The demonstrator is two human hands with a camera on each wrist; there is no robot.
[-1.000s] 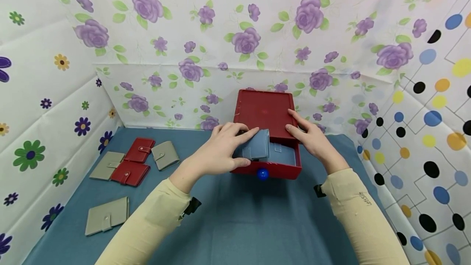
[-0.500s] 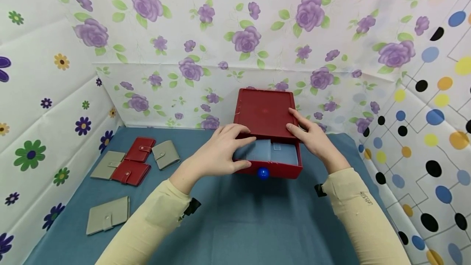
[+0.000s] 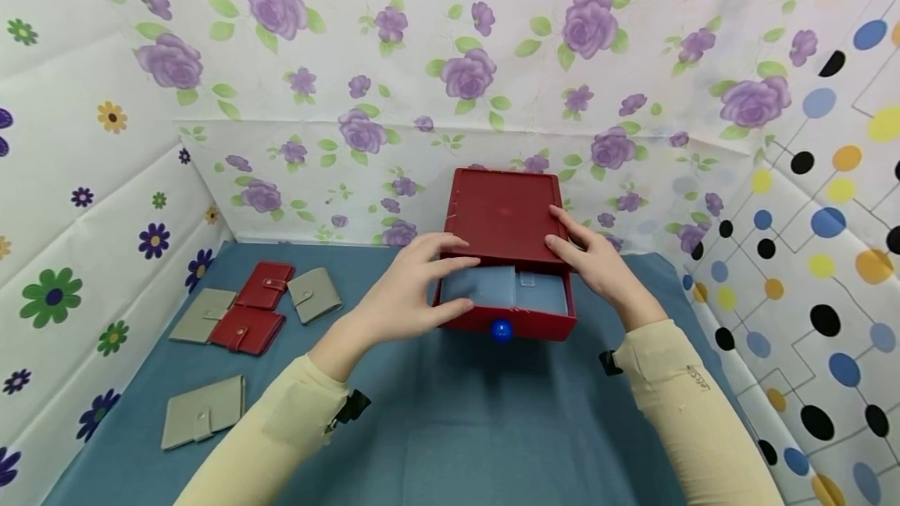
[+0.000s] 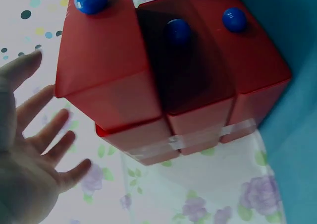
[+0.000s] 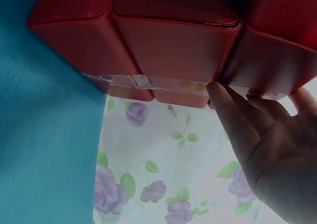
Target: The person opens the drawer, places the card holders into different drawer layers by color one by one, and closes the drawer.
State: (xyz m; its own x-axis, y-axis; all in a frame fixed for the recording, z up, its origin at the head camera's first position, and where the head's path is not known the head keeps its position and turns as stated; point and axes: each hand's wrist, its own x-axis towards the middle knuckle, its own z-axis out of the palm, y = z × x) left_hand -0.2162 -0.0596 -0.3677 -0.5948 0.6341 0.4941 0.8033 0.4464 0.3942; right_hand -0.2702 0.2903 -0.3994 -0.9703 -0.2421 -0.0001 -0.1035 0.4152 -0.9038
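A red drawer unit [image 3: 503,213] stands against the back cloth, its top drawer [image 3: 541,324] pulled out by a blue knob's side. Inside the drawer lie two light blue wallets [image 3: 485,286], side by side; the right one [image 3: 541,295] shows a small strap. At the drawer's left rim is my left hand [image 3: 394,287], fingers spread and holding nothing. The left wrist view shows that hand [image 4: 37,154] beside the drawer. My right hand [image 3: 598,264] rests on the unit's right top edge, with its fingers [image 5: 228,110] extended against its side.
On the blue cloth [image 3: 464,428] at left lie two red wallets [image 3: 267,286] and several grey ones, including one nearer the front [image 3: 204,412]. Two shut drawers with blue knobs [image 4: 234,19] sit below the top one. Patterned cloths enclose the back and sides.
The left hand has lowered a light blue wallet into the drawer's left half and let go of it. It has drawn slightly left. The right hand stays in place.
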